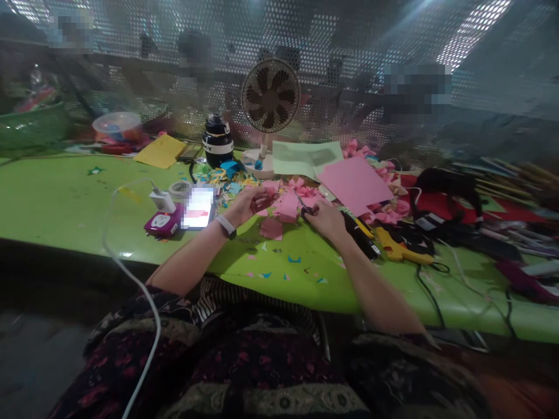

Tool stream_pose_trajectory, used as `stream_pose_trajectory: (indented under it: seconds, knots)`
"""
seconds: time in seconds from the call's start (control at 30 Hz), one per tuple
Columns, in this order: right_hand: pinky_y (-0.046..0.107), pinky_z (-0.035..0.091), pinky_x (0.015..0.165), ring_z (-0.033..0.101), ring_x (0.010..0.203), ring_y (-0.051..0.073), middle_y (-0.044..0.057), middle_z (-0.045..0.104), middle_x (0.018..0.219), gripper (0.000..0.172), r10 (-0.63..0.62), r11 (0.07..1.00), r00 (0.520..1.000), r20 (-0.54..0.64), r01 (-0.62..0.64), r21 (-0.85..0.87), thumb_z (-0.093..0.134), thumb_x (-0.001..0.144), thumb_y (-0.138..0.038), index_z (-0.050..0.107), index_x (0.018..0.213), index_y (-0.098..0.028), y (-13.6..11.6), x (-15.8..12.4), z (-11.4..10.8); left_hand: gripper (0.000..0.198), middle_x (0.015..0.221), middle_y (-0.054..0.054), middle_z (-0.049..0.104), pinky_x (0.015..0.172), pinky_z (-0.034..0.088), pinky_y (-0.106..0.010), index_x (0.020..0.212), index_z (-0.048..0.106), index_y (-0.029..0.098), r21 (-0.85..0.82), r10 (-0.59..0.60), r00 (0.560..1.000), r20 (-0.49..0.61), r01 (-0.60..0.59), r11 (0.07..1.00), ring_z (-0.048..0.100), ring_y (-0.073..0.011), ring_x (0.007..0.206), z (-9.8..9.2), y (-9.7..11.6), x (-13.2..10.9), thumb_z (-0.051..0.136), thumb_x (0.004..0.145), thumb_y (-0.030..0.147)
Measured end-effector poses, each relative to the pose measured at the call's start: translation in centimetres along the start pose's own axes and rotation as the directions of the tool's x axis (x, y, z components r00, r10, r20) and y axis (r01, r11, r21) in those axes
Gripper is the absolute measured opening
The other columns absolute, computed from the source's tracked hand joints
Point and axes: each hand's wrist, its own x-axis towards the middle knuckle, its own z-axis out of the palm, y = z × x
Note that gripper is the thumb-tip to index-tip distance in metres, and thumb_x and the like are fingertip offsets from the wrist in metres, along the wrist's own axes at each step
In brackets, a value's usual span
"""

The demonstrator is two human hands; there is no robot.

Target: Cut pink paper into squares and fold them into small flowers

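My right hand (325,220) grips a pair of scissors (301,202) with dark handles, the blades angled up and to the left. My left hand (250,205), with a pale band at the wrist, is curled with its fingertips at a small pink paper piece (271,189), which it seems to pinch. Between the hands lie cut pink paper squares (287,208), and another pink square (271,228) rests nearer the table's front edge. Behind them spreads a heap of pink scraps (301,187). A large pink sheet (356,185) lies past my right hand.
A lit phone (198,208) stands near a purple power adapter (162,224) left of my left forearm. A fan (271,96), a black flask (217,142) and a pale green sheet (305,158) are behind. A yellow glue gun (399,247) and cables lie right on the green table (65,203).
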Motion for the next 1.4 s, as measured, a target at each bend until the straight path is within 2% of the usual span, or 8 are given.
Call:
stream_pose_trajectory:
  seconds: [0.3, 0.47, 0.7, 0.87, 1.0, 1.2, 1.27, 1.4]
  knots:
    - [0.032, 0.043, 0.07, 0.069, 0.098, 0.028, 0.012, 0.076, 0.106, 0.032, 0.023, 0.99, 0.996, 0.082, -0.011, -0.137, 0.066, 0.092, -0.049, 0.07, 0.102, -0.019, -0.1, -0.3, -0.3, 0.01, 0.095, -0.011, 0.082, 0.097, 0.06, -0.03, 0.09, 0.075, 0.011, 0.038, 0.058, 0.997, 0.047, -0.059, 0.997, 0.079, -0.0167, 0.089, -0.3, -0.3, 0.0, 0.066, 0.092, 0.01]
    - [0.03, 0.039, 0.065, 0.07, 0.094, 0.026, 0.011, 0.077, 0.102, 0.03, 0.011, 0.996, 0.995, 0.098, -0.002, -0.094, 0.07, 0.089, -0.05, 0.072, 0.095, -0.021, 0.9, 0.4, 0.4, 0.022, 0.103, -0.013, 0.081, 0.098, 0.06, -0.03, 0.096, 0.076, 0.01, 0.034, 0.047, 0.994, 0.098, -0.05, 0.998, 0.078, -0.017, 0.093, -0.5, -0.7, 0.3, 0.06, 0.085, 0.001]
    - [0.028, 0.033, 0.056, 0.063, 0.069, 0.019, 0.004, 0.073, 0.076, 0.024, -0.086, 0.996, 0.979, 0.182, 0.09, -0.018, 0.074, 0.083, -0.044, 0.069, 0.087, -0.021, 1.8, 0.7, -0.4, 0.018, 0.11, -0.009, 0.08, 0.105, 0.054, -0.031, 0.098, 0.077, 0.015, 0.098, 0.117, 0.991, 0.07, -0.124, 0.987, 0.074, -0.0169, 0.111, 0.2, -1.0, -0.2, 0.067, 0.088, 0.004]
    - [0.029, 0.032, 0.057, 0.065, 0.077, 0.022, 0.007, 0.077, 0.088, 0.029, -0.128, 0.984, 0.968, 0.217, 0.151, -0.094, 0.075, 0.084, -0.044, 0.073, 0.102, -0.022, 1.5, 0.2, -1.4, 0.041, 0.121, -0.008, 0.078, 0.106, 0.05, -0.029, 0.124, 0.071, 0.02, 0.205, 0.168, 0.975, 0.144, -0.196, 0.959, 0.067, -0.0185, 0.128, 0.9, -1.5, -0.5, 0.071, 0.087, 0.003]
    - [0.029, 0.034, 0.06, 0.068, 0.084, 0.023, 0.007, 0.078, 0.092, 0.022, -0.125, 0.98, 0.968, 0.218, 0.154, -0.124, 0.073, 0.086, -0.041, 0.077, 0.096, -0.022, 1.7, 0.3, -1.7, 0.04, 0.123, -0.011, 0.078, 0.097, 0.054, -0.029, 0.123, 0.072, 0.019, 0.257, 0.152, 0.975, 0.164, -0.191, 0.947, 0.07, -0.0202, 0.121, 0.7, -1.9, -0.5, 0.072, 0.086, 0.004]
    - [0.03, 0.041, 0.064, 0.068, 0.077, 0.023, 0.004, 0.076, 0.077, 0.015, -0.145, 0.987, 0.97, 0.193, 0.127, 0.1, 0.08, 0.077, -0.033, 0.08, 0.087, -0.023, 1.7, 0.1, -2.4, 0.027, 0.123, -0.009, 0.078, 0.098, 0.054, -0.029, 0.112, 0.076, 0.018, 0.261, 0.187, 0.973, 0.137, -0.218, 0.941, 0.071, -0.0195, 0.119, 1.0, -1.9, -0.6, 0.07, 0.089, 0.006]
    - [0.03, 0.045, 0.065, 0.069, 0.078, 0.022, 0.005, 0.077, 0.083, 0.023, -0.159, 0.911, 0.984, 0.078, 0.116, 0.395, 0.078, 0.08, -0.04, 0.079, 0.093, -0.021, 0.7, -0.4, -2.3, 0.029, 0.126, -0.008, 0.077, 0.103, 0.052, -0.029, 0.114, 0.075, 0.019, 0.249, 0.206, 0.966, 0.155, -0.24, 0.938, 0.068, -0.019, 0.124, 1.4, -1.8, -0.9, 0.068, 0.091, 0.004]
    - [0.029, 0.052, 0.06, 0.072, 0.074, 0.019, 0.007, 0.077, 0.094, 0.054, -0.177, 0.431, 0.981, 0.086, -0.002, 0.902, 0.074, 0.079, -0.069, 0.071, 0.103, -0.022, -2.5, -1.8, -0.8, 0.037, 0.135, -0.007, 0.073, 0.111, 0.048, -0.032, 0.121, 0.074, 0.023, 0.219, 0.193, 0.95, 0.246, -0.249, 0.943, 0.062, -0.0203, 0.134, 1.9, -2.1, -1.4, 0.067, 0.091, 0.003]
